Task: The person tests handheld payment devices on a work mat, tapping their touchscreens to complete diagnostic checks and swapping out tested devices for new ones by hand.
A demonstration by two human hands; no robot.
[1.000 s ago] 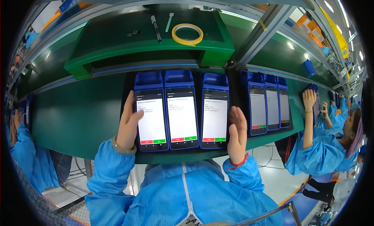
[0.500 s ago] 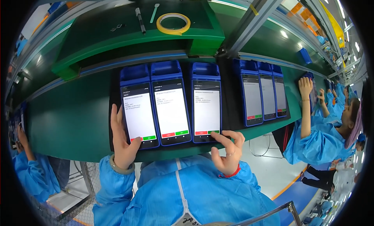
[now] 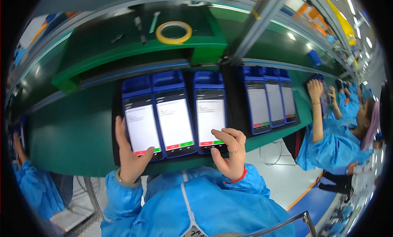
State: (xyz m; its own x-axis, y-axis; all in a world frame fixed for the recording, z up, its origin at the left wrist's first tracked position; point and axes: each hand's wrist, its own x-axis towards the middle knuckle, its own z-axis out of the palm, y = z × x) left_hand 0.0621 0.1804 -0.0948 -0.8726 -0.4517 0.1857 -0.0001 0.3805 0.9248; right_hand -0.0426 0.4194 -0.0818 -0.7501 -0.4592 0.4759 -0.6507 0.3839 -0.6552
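Three blue handheld payment terminals with lit white screens lie before me: a left one (image 3: 141, 124), a middle one (image 3: 175, 118) and a right one (image 3: 211, 110) set slightly apart. My left hand (image 3: 134, 158) is open along the left terminal's left side, its thumb over the lower screen near the green button. Above the right terminal's lower screen hovers my right hand (image 3: 231, 155), index finger extended and thumb apart, holding nothing. It partly covers the green button there. Whether either hand's fingertips touch the glass, I cannot tell.
Three more terminals (image 3: 258, 104) lie overlapping at the right on a dark mat. Behind stands a green shelf (image 3: 135, 53) carrying yellow tape (image 3: 174, 32), a pen (image 3: 140, 30) and a pale green stick (image 3: 154, 22). A metal post (image 3: 256, 26) rises behind. Co-workers sit on both sides.
My left thumb has shifted from the red button toward the green one. My right index finger has left the green button and moved up and left over the screen. The whole view has shifted slightly.
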